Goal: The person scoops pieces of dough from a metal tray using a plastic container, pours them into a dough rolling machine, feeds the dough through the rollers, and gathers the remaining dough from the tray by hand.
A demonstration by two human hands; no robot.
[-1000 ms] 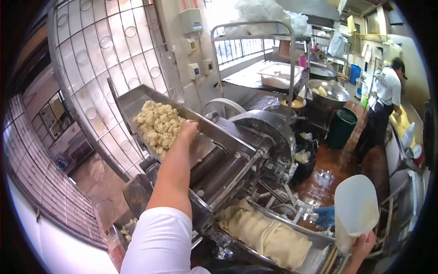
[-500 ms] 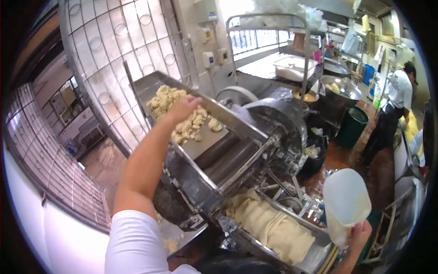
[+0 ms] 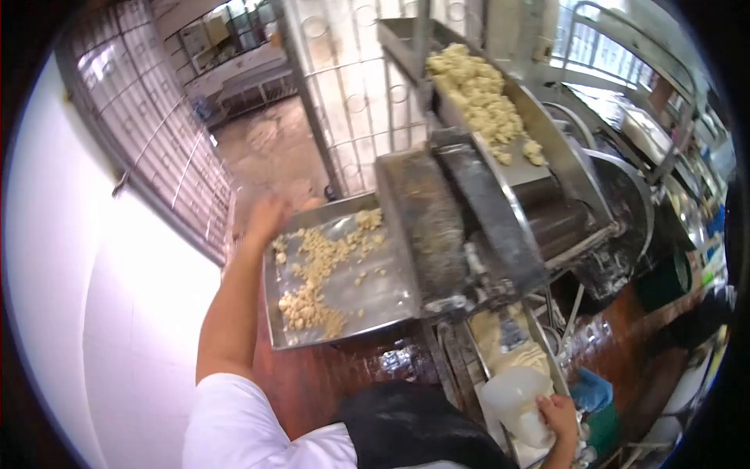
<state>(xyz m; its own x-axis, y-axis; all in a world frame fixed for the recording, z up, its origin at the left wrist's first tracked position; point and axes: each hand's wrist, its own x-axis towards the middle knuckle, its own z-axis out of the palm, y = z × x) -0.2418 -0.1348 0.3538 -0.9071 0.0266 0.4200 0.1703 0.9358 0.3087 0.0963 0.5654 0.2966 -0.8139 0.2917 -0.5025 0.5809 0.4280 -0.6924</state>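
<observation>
My left hand [image 3: 269, 215] is blurred over the far left corner of a metal tray [image 3: 375, 293]. Small dough crumbs [image 3: 316, 270] are scattered across that tray. In my right hand [image 3: 556, 413] is a translucent white plastic scoop [image 3: 517, 399], above the lower trough of the machine. A folded dough sheet [image 3: 516, 348] lies in this trough, partly hidden by the scoop. Dough chunks [image 3: 480, 94] are heaped in the machine's upper hopper [image 3: 582, 176], above its dark rollers [image 3: 558, 223].
Barred doors [image 3: 137, 102] stand to the left, beside a white wall [image 3: 117, 313]. A metal rack [image 3: 680, 86] is at the upper right. A blue cloth or bag [image 3: 591, 391] and a green bin [image 3: 664, 281] are on the right. Part of a person's dark clothing shows at the right edge.
The view has swung left and down. My left hand has left the hopper's dough for the tray. My right hand still holds the scoop, now over the lower trough.
</observation>
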